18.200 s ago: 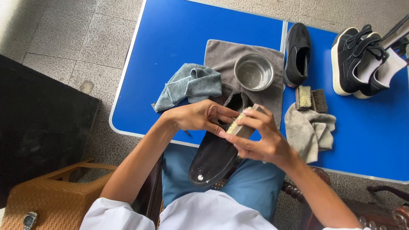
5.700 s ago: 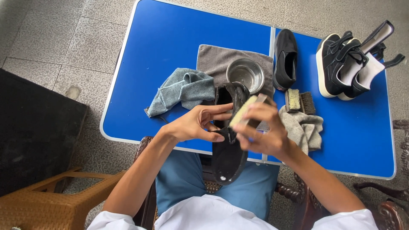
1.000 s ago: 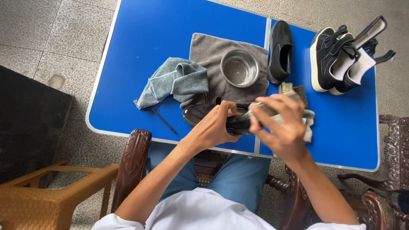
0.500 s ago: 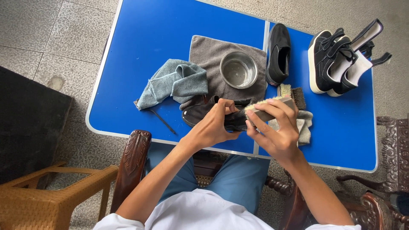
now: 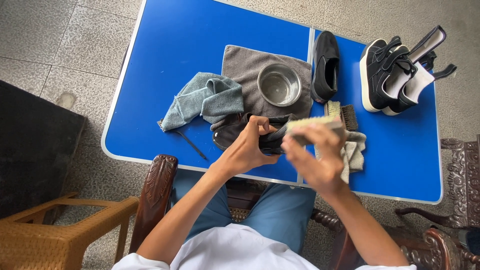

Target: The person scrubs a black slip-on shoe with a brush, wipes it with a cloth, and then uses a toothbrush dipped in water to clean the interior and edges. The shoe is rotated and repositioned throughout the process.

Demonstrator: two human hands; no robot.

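Observation:
My left hand [image 5: 248,146] grips a dark brown leather shoe [image 5: 231,133] lying sideways over the near edge of the blue table [image 5: 165,55]. My right hand [image 5: 320,157] holds a pale bristle brush [image 5: 312,123] against the shoe's right end; the hand and brush are blurred. A second brush [image 5: 342,113] lies on the table just behind my right hand, on a beige cloth [image 5: 354,151].
A grey towel [image 5: 240,65] carries a steel bowl [image 5: 279,84]. A crumpled blue-grey cloth [image 5: 205,99] lies left of it. One black slip-on shoe [image 5: 325,65] and a pair of black-and-white sneakers [image 5: 395,75] stand at the right. Chairs flank me: wicker left [image 5: 55,235], carved wood right [image 5: 440,245].
Over the earlier frames the shoe turned from pointing at me to lying sideways. In the last half second my right hand and brush shifted slightly right along the shoe.

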